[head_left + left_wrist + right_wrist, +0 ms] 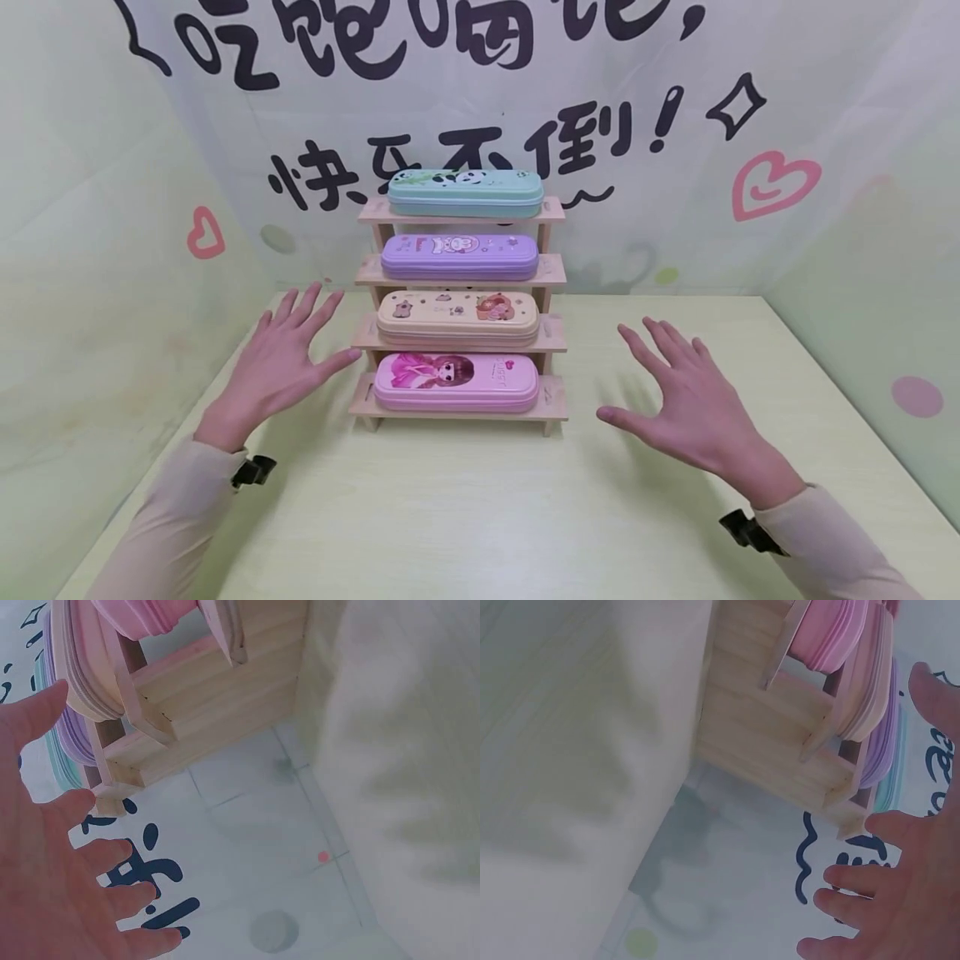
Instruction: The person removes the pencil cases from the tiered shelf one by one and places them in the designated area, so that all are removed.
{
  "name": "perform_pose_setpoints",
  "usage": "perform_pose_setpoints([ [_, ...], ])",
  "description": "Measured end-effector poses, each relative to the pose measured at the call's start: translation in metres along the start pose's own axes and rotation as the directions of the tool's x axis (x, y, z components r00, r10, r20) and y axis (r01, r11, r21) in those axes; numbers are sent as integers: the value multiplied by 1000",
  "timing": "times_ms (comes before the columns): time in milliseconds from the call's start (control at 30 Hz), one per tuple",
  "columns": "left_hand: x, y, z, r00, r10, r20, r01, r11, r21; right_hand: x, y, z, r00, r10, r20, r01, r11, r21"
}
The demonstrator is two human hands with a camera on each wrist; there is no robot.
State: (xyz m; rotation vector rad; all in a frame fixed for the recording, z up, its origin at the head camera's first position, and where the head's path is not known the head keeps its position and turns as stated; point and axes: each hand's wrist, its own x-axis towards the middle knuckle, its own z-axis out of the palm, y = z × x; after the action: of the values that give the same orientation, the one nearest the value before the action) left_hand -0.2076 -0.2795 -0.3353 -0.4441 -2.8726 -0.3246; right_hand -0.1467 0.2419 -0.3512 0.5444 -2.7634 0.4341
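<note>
A wooden stepped rack [555,406] stands on the table, one zippered pencil case on each step. From top to bottom they are a mint case [465,196] with pandas, a purple case [459,258], a cream case [457,317] and a pink case [495,383] with a girl picture. My left hand [273,367] hovers beside the rack's left side, fingers spread, thumb pointing at the lower steps. On the other side, farther from the rack, my right hand [693,408] is held with fingers spread. Both hands hold nothing.
The pale table [465,517] runs back to a white cloth backdrop [637,233] with black lettering and pink hearts. Light cloth walls [877,317] border the table at left and right. A black clip [750,532] shows at the right cuff.
</note>
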Motion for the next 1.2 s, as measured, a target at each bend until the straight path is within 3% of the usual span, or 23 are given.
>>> perform_pose_setpoints([
  [167, 8, 3, 2, 1000, -18, -14, 17, 995, -95, 5, -14, 7, 999, -27, -34, 29, 999, 44],
  [300, 13, 3, 5, 999, -42, -9, 40, 986, -164, 8, -27, 14, 1000, -10, -8, 11, 995, 103],
  [633, 32, 2, 18, 997, -50, -53, 34, 960, -278, 22, -58, 36, 996, -84, 12, 80, 982, 170],
  [800, 39, 3, 22, 997, -35, -65, 11, 943, -332, 28, -69, 43, 996, -76, 47, 62, 968, 243],
  [1200, 45, 3, 29, 997, -51, -52, 21, 886, -462, 39, -74, 55, 994, -54, 90, 8, 892, 452],
])
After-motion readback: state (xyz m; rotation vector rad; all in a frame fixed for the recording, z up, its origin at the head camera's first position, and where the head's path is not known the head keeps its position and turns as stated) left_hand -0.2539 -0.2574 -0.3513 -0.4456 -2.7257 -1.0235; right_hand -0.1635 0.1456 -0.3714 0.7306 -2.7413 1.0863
